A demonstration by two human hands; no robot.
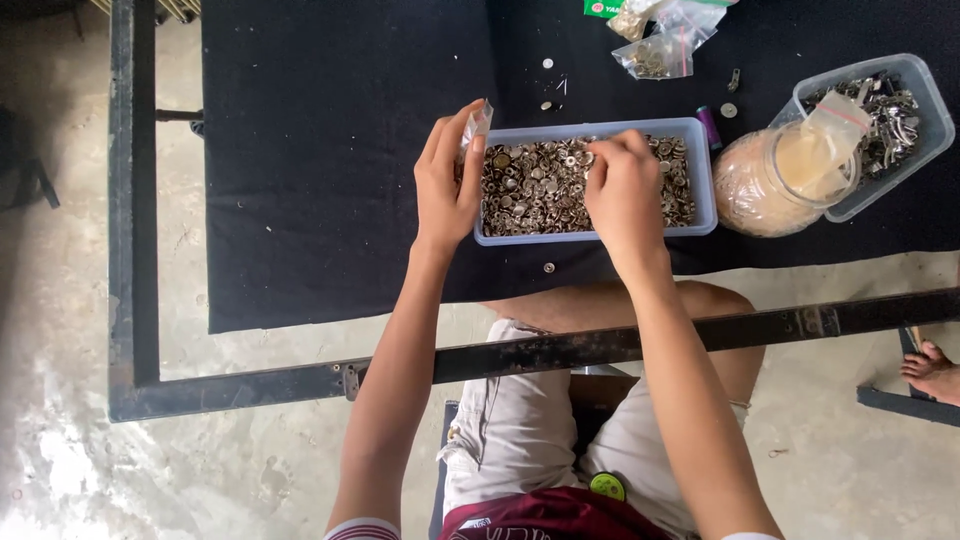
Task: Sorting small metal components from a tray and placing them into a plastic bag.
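Left hand (447,180) is pinching 1 small clear bag (478,122) mid-frame; right hand (622,185) is picking studs (530,185) from the tray (700,200); keeping the bag mouth open helps.

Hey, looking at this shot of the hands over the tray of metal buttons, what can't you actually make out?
Head view only:
- Right hand: fingertips curl into the tray, hiding whether they pinch a button.
- Left hand: its small clear bag is too small to show any contents.
- Plastic jar: contents blurred behind cloudy plastic.
- Clear bags: cut off by the top edge.
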